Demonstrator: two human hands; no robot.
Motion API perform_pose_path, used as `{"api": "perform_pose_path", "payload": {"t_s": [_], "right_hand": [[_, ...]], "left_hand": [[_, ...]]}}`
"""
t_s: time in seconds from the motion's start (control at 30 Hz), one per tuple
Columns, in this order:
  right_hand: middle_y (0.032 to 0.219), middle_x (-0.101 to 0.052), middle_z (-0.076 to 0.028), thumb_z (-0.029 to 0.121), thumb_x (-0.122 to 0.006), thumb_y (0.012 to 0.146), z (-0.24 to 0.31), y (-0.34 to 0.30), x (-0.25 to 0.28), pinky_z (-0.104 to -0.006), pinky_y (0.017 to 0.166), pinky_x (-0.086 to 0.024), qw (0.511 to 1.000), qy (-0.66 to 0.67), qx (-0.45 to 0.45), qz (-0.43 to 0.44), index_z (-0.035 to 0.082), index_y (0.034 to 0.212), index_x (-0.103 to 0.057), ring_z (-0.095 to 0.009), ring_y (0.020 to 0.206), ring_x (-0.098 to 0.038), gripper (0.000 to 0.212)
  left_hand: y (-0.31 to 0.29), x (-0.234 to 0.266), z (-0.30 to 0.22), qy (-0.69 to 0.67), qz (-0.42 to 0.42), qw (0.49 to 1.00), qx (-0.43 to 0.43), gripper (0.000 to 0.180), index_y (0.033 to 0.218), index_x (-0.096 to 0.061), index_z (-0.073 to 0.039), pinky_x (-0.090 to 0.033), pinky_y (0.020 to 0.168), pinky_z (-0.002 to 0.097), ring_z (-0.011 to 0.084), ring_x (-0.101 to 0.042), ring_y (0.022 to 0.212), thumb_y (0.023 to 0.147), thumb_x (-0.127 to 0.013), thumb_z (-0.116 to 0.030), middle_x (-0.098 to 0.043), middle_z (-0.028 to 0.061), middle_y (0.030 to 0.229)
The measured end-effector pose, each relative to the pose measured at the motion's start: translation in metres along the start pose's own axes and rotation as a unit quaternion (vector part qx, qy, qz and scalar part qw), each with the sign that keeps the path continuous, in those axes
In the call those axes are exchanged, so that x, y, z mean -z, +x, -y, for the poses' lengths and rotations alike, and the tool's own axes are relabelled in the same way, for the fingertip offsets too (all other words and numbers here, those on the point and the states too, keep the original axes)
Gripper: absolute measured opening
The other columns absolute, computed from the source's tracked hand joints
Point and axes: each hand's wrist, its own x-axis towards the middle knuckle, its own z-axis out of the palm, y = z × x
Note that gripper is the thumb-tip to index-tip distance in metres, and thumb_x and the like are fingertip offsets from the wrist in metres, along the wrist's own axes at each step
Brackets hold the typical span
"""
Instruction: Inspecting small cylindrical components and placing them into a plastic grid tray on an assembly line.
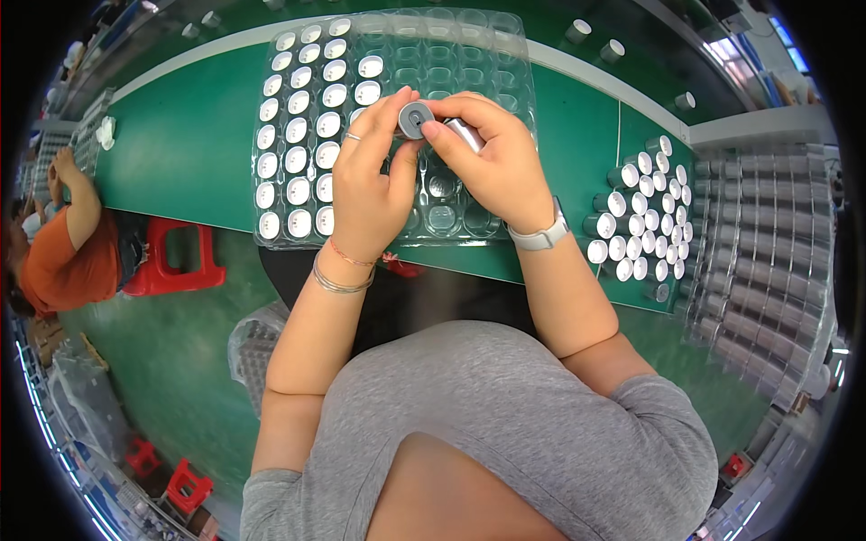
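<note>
Above a clear plastic tray (442, 219), my two hands meet around a small cylinder (416, 119) whose grey round end has a dark centre. The fingers and thumb of my left hand (372, 180) are closed on its left side. My right hand (498, 153) presses thumb and forefinger against its right side. Tucked under the curled fingers of that same hand is a second small silver cylinder (465, 135), partly hidden. White-topped rounded pieces (298, 160) fill the left columns of the tray. Its right columns show bare pockets.
Several loose white-topped cylinders (636, 221) stand grouped on the green table (180, 167) at the right. Stacked clear trays (758, 261) lie beyond them. A few pieces (612, 50) sit past the far edge. At left, a person in orange (77, 243) is near a red stool (176, 257).
</note>
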Motion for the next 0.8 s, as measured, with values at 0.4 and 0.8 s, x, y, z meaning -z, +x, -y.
{"api": "perform_pose_path", "payload": {"t_s": [0.4,0.8], "right_hand": [[0.088,-0.061,-0.002,0.012,-0.058,0.095,0.003,-0.002,0.004,-0.0203,0.060,-0.043,0.993,0.090,-0.070,-0.004,-0.002,0.102,-0.068,-0.006,0.068,-0.053,0.018],[0.088,-0.068,-0.010,0.004,-0.066,0.079,0.012,-0.002,0.006,-0.0266,0.068,-0.050,0.997,-0.070,0.016,-0.039,-0.004,0.094,-0.069,-0.017,0.077,-0.063,0.017]], "left_hand": [[-0.001,-0.003,0.000,-0.015,-0.002,1.000,-0.011,0.043,0.125,-0.057,0.002,-0.054,0.085,0.0344,0.0303,-0.066,0.102,0.083,-0.062,0.008,-0.065,0.0177,0.115],[-0.001,-0.001,-0.002,0.005,0.019,1.000,-0.024,0.049,0.130,-0.055,0.002,-0.053,0.088,0.0352,0.0308,-0.065,0.107,0.082,-0.060,0.010,-0.065,0.0177,0.119]]}}
